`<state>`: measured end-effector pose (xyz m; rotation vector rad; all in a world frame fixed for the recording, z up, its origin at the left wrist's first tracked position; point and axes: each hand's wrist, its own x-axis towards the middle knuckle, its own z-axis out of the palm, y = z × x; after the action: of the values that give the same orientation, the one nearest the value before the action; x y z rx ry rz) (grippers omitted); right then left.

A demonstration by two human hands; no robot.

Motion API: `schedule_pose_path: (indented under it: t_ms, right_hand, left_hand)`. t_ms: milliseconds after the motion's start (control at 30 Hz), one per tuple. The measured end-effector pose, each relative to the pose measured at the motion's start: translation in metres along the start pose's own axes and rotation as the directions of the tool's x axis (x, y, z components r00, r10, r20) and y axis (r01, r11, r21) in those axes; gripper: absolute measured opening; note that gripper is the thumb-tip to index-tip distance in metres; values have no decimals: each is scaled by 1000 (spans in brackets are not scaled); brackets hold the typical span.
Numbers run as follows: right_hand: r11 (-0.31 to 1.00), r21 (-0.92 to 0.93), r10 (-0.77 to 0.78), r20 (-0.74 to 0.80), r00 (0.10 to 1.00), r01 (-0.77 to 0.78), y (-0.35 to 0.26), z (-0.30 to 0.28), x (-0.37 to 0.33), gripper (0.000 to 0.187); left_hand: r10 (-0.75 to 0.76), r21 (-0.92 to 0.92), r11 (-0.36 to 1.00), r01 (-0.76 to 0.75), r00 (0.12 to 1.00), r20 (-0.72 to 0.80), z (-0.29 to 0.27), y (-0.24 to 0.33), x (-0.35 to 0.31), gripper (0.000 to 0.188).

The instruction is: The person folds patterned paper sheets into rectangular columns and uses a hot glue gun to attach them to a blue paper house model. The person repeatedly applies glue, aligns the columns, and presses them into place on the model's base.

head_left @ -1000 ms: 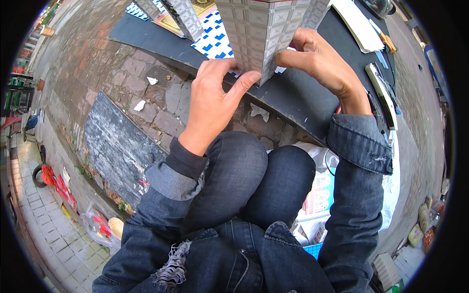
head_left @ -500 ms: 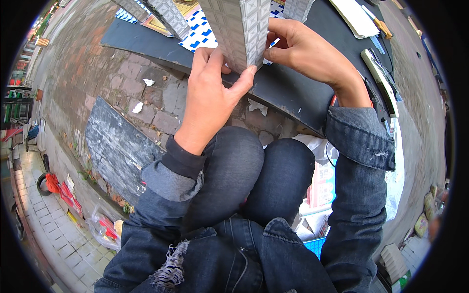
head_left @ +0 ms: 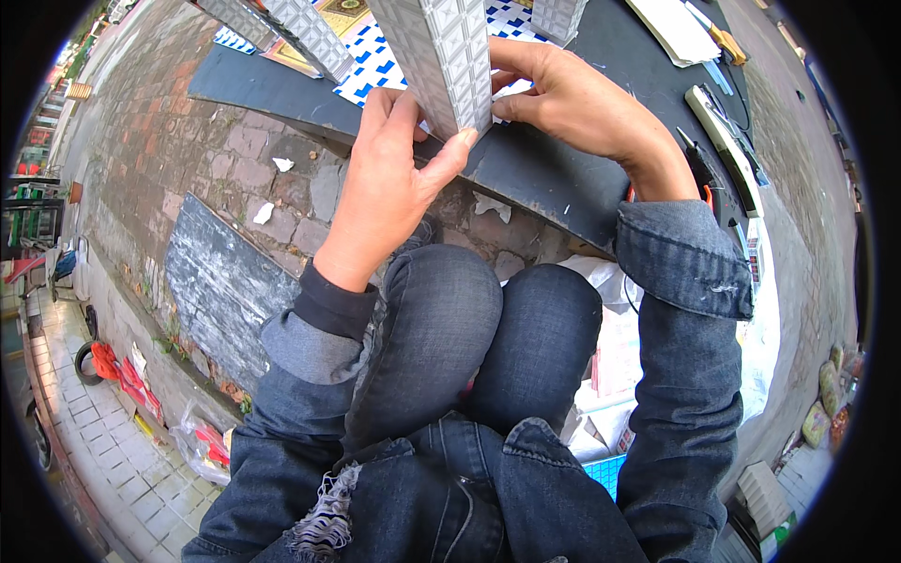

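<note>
A tall grey column point(head_left: 436, 56) with an embossed square pattern stands at the table's near edge, its top cut off by the picture's upper rim. My left hand point(head_left: 385, 174) grips its lower end, the thumb pressed to the bottom of the near corner and the fingers against the left face. From the right, my right hand point(head_left: 582, 103) has bent fingers and thumb at the column's right face, close to its foot; part of the fingertips is hidden behind it. Under and behind the column lies a blue-and-white patterned sheet point(head_left: 368, 64).
The black tabletop point(head_left: 540, 183) carries more grey columns point(head_left: 305, 36), white papers point(head_left: 671, 30), a yellow-handled tool point(head_left: 728, 45) and a long cream-coloured tool point(head_left: 723, 145). A stained dark board point(head_left: 225, 286) lies on the paving at left. White bags and packaging point(head_left: 610, 361) sit beside my knees.
Both hands and the column have shifted slightly left in the picture, along with a small turn of the view. The hold on the column looks the same.
</note>
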<state>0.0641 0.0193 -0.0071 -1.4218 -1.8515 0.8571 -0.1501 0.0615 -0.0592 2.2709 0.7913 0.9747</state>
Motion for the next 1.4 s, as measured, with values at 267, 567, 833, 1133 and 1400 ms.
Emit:
schedule_pose_path:
  t_ms: [267, 567, 833, 1133, 1400]
  right_hand:
    - [1000, 11, 4, -11, 1000, -4, 1, 1, 1, 43]
    - [999, 40, 9, 4, 1000, -9, 6, 1, 2, 49]
    - [995, 81, 62, -13, 998, -61, -4, 2, 1, 56]
    - [987, 14, 160, 17, 987, -160, -12, 1, -1, 55]
    - [987, -25, 159, 10, 987, -159, -10, 4, 0, 55]
  left_hand:
    - [-39, 31, 999, 39, 999, 6, -1, 3, 0, 43]
    - [-88, 54, 995, 87, 996, 24, -2, 4, -2, 42]
    - [-68, 3, 998, 68, 994, 84, -10, 7, 4, 42]
    - [-100, -62, 992, 108, 987, 123, -12, 8, 2, 41]
    - [-86, -62, 993, 96, 985, 149, -12, 8, 2, 43]
